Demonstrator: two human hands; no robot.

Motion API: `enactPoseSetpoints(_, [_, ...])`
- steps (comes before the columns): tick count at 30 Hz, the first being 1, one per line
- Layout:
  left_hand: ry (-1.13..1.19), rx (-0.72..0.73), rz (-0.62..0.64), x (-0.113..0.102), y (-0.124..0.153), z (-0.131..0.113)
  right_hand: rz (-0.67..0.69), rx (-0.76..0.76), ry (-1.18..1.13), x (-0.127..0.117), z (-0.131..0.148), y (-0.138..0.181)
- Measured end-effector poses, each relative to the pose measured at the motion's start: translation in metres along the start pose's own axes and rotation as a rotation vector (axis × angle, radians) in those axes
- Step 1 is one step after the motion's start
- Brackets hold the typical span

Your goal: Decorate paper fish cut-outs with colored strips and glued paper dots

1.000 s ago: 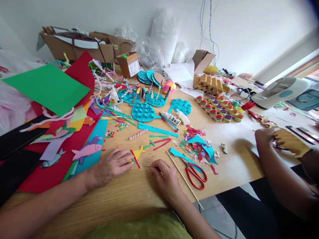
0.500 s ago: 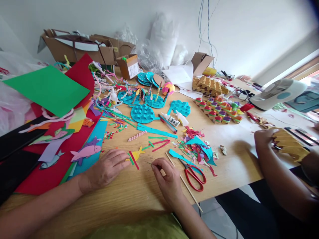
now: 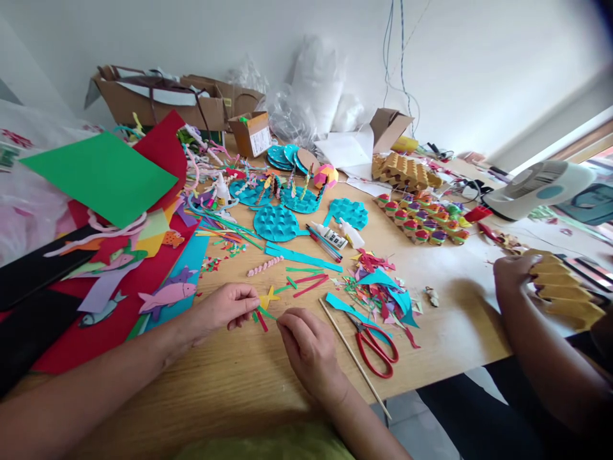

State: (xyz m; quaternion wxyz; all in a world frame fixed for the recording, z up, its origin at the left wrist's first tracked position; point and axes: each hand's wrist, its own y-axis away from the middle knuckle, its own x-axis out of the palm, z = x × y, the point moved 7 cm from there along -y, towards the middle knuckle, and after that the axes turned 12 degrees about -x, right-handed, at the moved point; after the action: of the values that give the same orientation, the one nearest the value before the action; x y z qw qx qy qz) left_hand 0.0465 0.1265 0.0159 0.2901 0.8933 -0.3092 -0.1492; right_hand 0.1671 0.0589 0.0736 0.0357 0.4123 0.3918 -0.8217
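A narrow green paper strip (image 3: pixel 267 313) spans the gap between my hands, just above the table. My left hand (image 3: pixel 225 310) pinches its left end between thumb and fingers. At the other end, the fingertips of my right hand (image 3: pixel 309 348) are closed on it. Below lies a short red paper strip (image 3: pixel 263 324) with a bit of green beside it. A yellow paper cutout (image 3: pixel 270 296), like a fish with a forked tail, is partly hidden behind my left fingers. Red-handled scissors (image 3: pixel 376 348) and a thin wooden stick (image 3: pixel 354 358) rest right of my right hand.
Paper scraps (image 3: pixel 378 284) lie beyond the scissors. Blue painted egg-carton pieces (image 3: pixel 275 223) and glue bottles (image 3: pixel 352 233) stand farther back. Coloured sheets with paper fish (image 3: pixel 167 297) cover the left side. At right, another person's hand (image 3: pixel 514 271) holds an egg carton (image 3: pixel 562 287).
My left hand has lifted off the yellow cutout and strips and closed on the green strip. My right hand has moved slightly left, towards it. The view has shifted a little.
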Motion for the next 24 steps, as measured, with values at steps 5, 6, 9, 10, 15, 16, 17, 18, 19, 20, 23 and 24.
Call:
enactPoseSetpoints(5, [-0.061,0.078,-0.051,-0.011,-0.007,-0.012,0.071,-0.043,0.070,0.005,-0.004,0.001])
enactPoseSetpoints(6, [-0.088,0.104,-0.069,-0.014,-0.010,-0.014,0.096,-0.058,0.087,0.007,-0.005,0.001])
enactPoseSetpoints(9, [-0.178,0.202,-0.121,-0.021,-0.020,-0.017,0.159,-0.111,0.124,0.014,-0.007,0.000])
enactPoseSetpoints(10, [-0.220,0.238,-0.136,-0.023,-0.024,-0.017,0.179,-0.125,0.133,0.016,-0.008,0.000])
enactPoseSetpoints(15, [-0.478,0.324,-0.264,-0.026,-0.032,-0.015,0.300,-0.140,0.179,0.030,-0.012,0.000])
enactPoseSetpoints(16, [-0.510,0.338,-0.282,-0.026,-0.031,-0.017,0.322,-0.136,0.182,0.033,-0.012,0.001])
enactPoseSetpoints(17, [-0.538,0.354,-0.297,-0.025,-0.029,-0.018,0.340,-0.130,0.183,0.036,-0.013,0.002])
enactPoseSetpoints(18, [-0.572,0.372,-0.310,-0.024,-0.028,-0.020,0.356,-0.123,0.183,0.038,-0.014,0.002])
enactPoseSetpoints(19, [-0.604,0.389,-0.321,-0.023,-0.026,-0.022,0.366,-0.117,0.184,0.040,-0.015,0.003])
enactPoseSetpoints(20, [-0.631,0.405,-0.328,-0.022,-0.025,-0.024,0.374,-0.114,0.187,0.041,-0.016,0.004])
enactPoseSetpoints(23, [-0.684,0.437,-0.346,-0.020,-0.024,-0.024,0.398,-0.111,0.195,0.044,-0.017,0.005])
enactPoseSetpoints(24, [-0.698,0.446,-0.354,-0.020,-0.025,-0.024,0.406,-0.110,0.195,0.045,-0.017,0.006])
